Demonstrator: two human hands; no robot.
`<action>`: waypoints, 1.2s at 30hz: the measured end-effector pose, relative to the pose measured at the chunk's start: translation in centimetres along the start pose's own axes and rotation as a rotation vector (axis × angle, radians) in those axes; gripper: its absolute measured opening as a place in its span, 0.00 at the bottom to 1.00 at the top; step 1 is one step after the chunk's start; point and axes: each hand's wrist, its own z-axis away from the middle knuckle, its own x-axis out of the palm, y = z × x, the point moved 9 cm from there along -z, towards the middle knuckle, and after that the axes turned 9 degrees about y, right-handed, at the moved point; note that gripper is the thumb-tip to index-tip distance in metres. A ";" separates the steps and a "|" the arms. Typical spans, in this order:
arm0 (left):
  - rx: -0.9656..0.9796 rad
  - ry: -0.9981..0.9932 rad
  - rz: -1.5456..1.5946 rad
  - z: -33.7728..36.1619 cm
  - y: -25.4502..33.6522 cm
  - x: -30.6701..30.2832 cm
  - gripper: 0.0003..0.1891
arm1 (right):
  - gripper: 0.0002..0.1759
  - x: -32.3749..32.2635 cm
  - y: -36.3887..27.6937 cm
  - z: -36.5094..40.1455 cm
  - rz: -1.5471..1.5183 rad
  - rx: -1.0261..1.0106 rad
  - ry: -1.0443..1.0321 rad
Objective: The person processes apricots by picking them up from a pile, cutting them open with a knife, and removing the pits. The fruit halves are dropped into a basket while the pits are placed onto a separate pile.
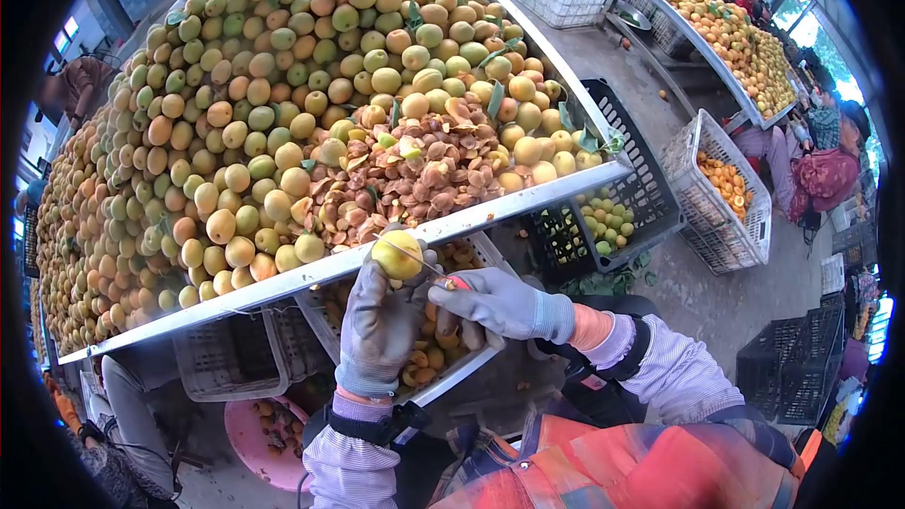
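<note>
My gloved left hand (pixel 370 330) holds a yellow apricot (pixel 397 257) upright between thumb and fingers, just off the table's metal edge (pixel 537 201). In my gloved right hand (pixel 504 304) is a small knife (pixel 457 284) with a red handle, its thin blade lying across the apricot. Below both hands sits a crate (pixel 457 379) of orange apricot halves, partly covered by my hands. A heap of brown apricot pits (pixel 429 170) lies on the table in front of me, surrounded by a large pile of whole apricots (pixel 273 123).
Under the table are a grey crate (pixel 231 379) and a pink basin (pixel 243 448) with pits in it. To the right stand a black crate (pixel 650 165) with greenish apricots and a white crate (pixel 702 127) of orange halves. People work around another fruit table (pixel 693 28).
</note>
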 end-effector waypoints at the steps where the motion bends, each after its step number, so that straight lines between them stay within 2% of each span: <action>1: 0.032 -0.049 -0.117 0.2 0.3 0.8 0.29 | 0.24 0.0 0.1 0.0 0.019 0.015 0.000; 2: 0.064 -0.098 -0.236 0.3 0.5 1.5 0.31 | 0.24 0.0 0.1 0.0 0.018 0.015 0.000; 5: 0.105 -0.134 -0.274 0.4 0.5 2.0 0.33 | 0.25 0.1 0.9 0.0 0.019 0.036 0.010; 8: 0.215 -0.122 -0.444 0.8 1.4 2.5 0.32 | 0.23 -0.3 1.8 -0.7 -0.005 -0.010 0.061; 12: 0.308 -0.080 -0.595 1.2 2.4 2.8 0.32 | 0.22 -0.5 0.5 -0.1 0.036 -0.012 -0.006; 15: 0.257 -0.103 -0.462 1.1 2.0 2.6 0.33 | 0.23 -0.1 0.6 0.0 0.077 0.007 -0.043; 18: -0.005 -0.113 -0.090 0.9 -0.1 2.4 0.35 | 0.23 0.4 0.7 0.3 0.043 0.020 0.002; 22: 0.031 -0.157 -0.100 0.6 -0.1 2.1 0.37 | 0.23 0.1 0.2 0.6 -0.007 -0.005 0.075; 24: 0.163 -0.184 -0.345 0.8 0.9 2.6 0.36 | 0.22 0.3 0.4 0.4 -0.025 -0.035 0.067; 25: 0.162 -0.182 -0.345 0.8 1.2 2.8 0.36 | 0.22 0.3 0.3 0.4 -0.042 -0.069 0.062; 27: 0.263 -0.140 -0.675 1.0 2.0 3.0 0.36 | 0.23 -0.1 0.4 0.1 0.002 -0.038 0.051; 32: 0.237 -0.117 -0.596 1.1 2.2 3.3 0.38 | 0.21 -0.3 0.4 0.4 0.022 0.011 0.057; 36: 0.114 -0.161 -0.288 1.2 1.0 3.3 0.41 | 0.21 0.3 1.0 0.2 -0.040 -0.043 0.056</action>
